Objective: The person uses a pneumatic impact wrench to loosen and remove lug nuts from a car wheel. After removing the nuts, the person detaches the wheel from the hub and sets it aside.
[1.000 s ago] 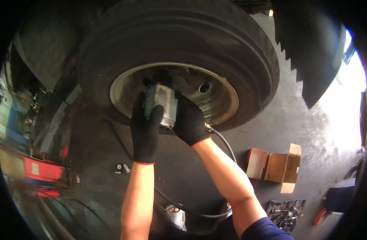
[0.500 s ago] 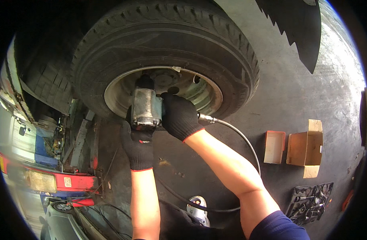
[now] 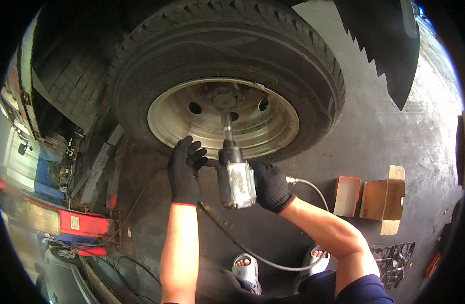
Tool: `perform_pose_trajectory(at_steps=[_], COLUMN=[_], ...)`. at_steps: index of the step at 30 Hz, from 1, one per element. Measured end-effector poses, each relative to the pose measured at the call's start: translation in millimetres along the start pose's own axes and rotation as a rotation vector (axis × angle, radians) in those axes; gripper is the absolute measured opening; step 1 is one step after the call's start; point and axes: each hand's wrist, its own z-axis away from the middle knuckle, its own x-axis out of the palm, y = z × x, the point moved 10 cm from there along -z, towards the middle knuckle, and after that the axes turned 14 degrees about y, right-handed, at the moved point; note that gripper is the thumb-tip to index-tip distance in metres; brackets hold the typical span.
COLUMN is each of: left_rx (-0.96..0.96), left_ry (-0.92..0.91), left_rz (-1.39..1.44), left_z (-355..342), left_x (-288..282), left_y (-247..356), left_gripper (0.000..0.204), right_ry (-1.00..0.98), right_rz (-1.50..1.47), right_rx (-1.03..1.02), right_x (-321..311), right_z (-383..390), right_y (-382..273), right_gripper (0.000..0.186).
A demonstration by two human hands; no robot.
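A big truck wheel (image 3: 227, 81) with a silver rim (image 3: 273, 126) fills the upper middle of the head view. My right hand (image 3: 271, 186), in a black glove, grips the handle of a grey pneumatic impact wrench (image 3: 235, 178). The wrench's long socket (image 3: 226, 125) points up toward the hub nuts, its tip just below them. My left hand (image 3: 185, 167), also gloved in black, hovers with fingers spread just left of the wrench body, near the rim's lower edge. A black air hose (image 3: 253, 253) runs from the wrench down past my sandalled feet.
A red floor jack (image 3: 75, 223) lies at the lower left under the vehicle. An open cardboard box (image 3: 384, 198) and a small red-edged box (image 3: 347, 195) sit on the dark floor at right. A black toothed mud flap (image 3: 384, 45) hangs at the upper right.
The wrench has been drawn back from the hub, so its socket and the rim's centre now show. My left hand has come off the wrench body and spread its fingers.
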Motion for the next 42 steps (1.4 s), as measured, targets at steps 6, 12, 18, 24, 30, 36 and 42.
perform_pose_trajectory(at_steps=[6, 12, 18, 24, 30, 36, 42], left_rx=[0.071, 0.111, 0.948, 0.874, 0.924, 1.192, 1.147], left_ry=[0.034, -0.286, -0.212, -0.038, 0.007, 0.09, 0.194], left_rz=[-0.169, -0.553, -1.712, -1.85, -1.798, -1.587, -1.284], left_z=[-90, -201, -201, -225, -229, -211, -199], left_x=[39, 82, 89, 68, 63, 72, 72], left_y=[-10, -17, 22, 23, 15, 19, 37], left_gripper=[0.039, 0.066, 0.092, 0.084, 0.075, 0.05, 0.029], right_ry=[-0.291, -0.545, -0.757, -0.867, -0.807, 0.053, 0.091], right_rz=[0.074, 0.122, 0.173, 0.297, 0.336, -0.143, -0.175], right_rx=[-0.027, -0.072, -0.06, -0.042, 0.016, 0.262, 0.607], right_x=[14, 61, 113, 129, 119, 84, 140], right_z=[101, 205, 270, 291, 229, 2, -166], right_y=[34, 50, 81, 107, 73, 27, 81], right_gripper=[0.037, 0.029, 0.026, 0.025, 0.049, 0.05, 0.043])
